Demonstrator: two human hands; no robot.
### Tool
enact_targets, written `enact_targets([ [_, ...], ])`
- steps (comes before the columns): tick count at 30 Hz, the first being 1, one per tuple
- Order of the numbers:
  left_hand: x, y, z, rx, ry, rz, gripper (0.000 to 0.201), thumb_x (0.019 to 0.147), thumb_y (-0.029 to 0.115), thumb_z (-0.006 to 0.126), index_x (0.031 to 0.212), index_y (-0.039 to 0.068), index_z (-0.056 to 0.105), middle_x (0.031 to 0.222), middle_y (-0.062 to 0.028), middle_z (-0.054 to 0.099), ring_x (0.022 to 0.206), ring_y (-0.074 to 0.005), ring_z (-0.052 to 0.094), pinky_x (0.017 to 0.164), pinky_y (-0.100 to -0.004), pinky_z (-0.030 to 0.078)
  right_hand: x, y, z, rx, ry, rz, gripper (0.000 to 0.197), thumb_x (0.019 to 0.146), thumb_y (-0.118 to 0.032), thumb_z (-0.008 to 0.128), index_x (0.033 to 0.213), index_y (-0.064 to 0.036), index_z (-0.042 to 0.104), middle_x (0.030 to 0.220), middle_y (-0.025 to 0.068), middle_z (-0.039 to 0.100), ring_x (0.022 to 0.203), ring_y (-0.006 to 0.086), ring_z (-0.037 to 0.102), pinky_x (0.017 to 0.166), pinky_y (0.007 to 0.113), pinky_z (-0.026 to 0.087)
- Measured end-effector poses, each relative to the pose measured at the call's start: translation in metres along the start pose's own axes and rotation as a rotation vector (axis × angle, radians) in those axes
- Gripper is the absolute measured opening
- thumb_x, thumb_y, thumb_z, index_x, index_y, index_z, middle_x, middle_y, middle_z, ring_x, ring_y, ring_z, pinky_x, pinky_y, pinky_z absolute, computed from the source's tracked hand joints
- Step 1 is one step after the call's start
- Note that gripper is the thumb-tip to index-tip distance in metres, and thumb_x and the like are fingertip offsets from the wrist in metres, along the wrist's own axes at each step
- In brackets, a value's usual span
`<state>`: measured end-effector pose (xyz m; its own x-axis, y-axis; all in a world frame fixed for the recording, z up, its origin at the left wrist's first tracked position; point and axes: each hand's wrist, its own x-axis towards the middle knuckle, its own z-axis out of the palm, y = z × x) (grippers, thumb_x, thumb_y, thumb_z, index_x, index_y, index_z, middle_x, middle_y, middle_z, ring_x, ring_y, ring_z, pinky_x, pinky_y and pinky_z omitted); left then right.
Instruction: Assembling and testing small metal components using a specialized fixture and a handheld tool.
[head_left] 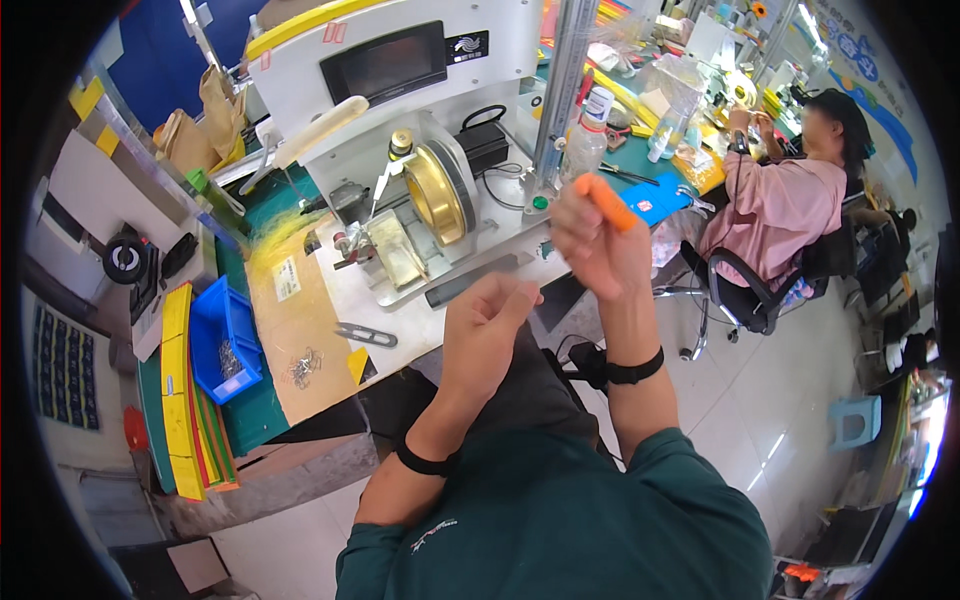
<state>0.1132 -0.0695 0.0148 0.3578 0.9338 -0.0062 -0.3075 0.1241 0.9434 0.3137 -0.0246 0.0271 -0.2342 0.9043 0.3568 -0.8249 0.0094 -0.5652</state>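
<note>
My right hand (590,245) is raised in front of the machine, its fingers closed round a thick orange rod-shaped thing (608,203). Whether this is a tool's handle or a tube, I cannot make out. Lower and to the left, my left hand (487,325) is closed with thumb and fingers pressed together near the bench's front edge. Whatever it may pinch is too small to name. Beyond the left hand stands a machine with a gold-coloured wheel (437,193) and a metal block (396,248). A pair of thread snips (366,334) lies on the bench, left of that hand.
A blue bin (225,340) with small metal pieces stands at the left, beside a pile of small metal parts (303,368) on cardboard (290,325). A clear bottle (585,145) stands behind my right hand. At the right a person in pink (780,205) sits working.
</note>
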Motion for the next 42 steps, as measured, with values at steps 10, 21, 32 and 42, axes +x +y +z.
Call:
enact_targets([
  [10, 0.003, -0.011, -0.007, 0.483, 0.119, 0.219, 0.017, 0.102, 0.012, 0.071, 0.092, -0.002, 0.072, 0.069, 0.0047, 0.059, 0.061, -0.001, 0.047, 0.055, -0.0229, 0.035, 0.062, -0.027, -0.102, -0.014, 0.619, -0.041, 0.016, 0.11, -0.019, 0.058, 0.106, -0.0035, 0.062, 0.068, -0.0054, 0.041, 0.052, 0.0053, 0.035, 0.045, 0.023, 0.025],
  [21, 0.009, -0.021, -0.017, 0.743, 0.098, 0.304, 0.016, 0.098, 0.012, 0.073, 0.089, -0.001, 0.071, 0.063, -0.0039, 0.06, 0.057, -0.0088, 0.052, 0.055, -0.0285, 0.041, 0.068, -0.017, -0.11, 0.003, 0.744, 0.078, 0.015, 0.107, -0.015, 0.055, 0.103, -0.0026, 0.062, 0.061, -0.0056, 0.04, 0.045, 0.0057, 0.033, 0.042, 0.025, 0.023],
  [32, -0.009, -0.005, -0.018, 0.918, 0.004, 0.359, 0.013, 0.092, 0.014, 0.077, 0.091, 0.001, 0.074, 0.074, -0.011, 0.069, 0.063, -0.0199, 0.065, 0.061, -0.0343, 0.048, 0.066, -0.018, -0.112, -0.337, 0.706, 0.223, 0.02, 0.1, -0.015, 0.069, 0.111, 0.0016, 0.07, 0.068, -0.0007, 0.057, 0.054, 0.0076, 0.048, 0.049, 0.024, 0.038],
  [42, -0.117, 0.196, -0.083, 0.886, 0.335, 1.255, 0.046, 0.107, 0.028, 0.051, 0.132, -0.009, 0.063, 0.13, -0.0283, 0.065, 0.123, -0.0404, 0.061, 0.111, -0.0523, 0.044, -0.034, -0.124, 0.146, -1.589, -0.435, -1.047, 0.054, 0.099, -0.039, 0.066, 0.125, 0.0092, 0.068, 0.134, 0.029, 0.065, 0.113, 0.0416, 0.066, 0.101, 0.052, 0.052],
])
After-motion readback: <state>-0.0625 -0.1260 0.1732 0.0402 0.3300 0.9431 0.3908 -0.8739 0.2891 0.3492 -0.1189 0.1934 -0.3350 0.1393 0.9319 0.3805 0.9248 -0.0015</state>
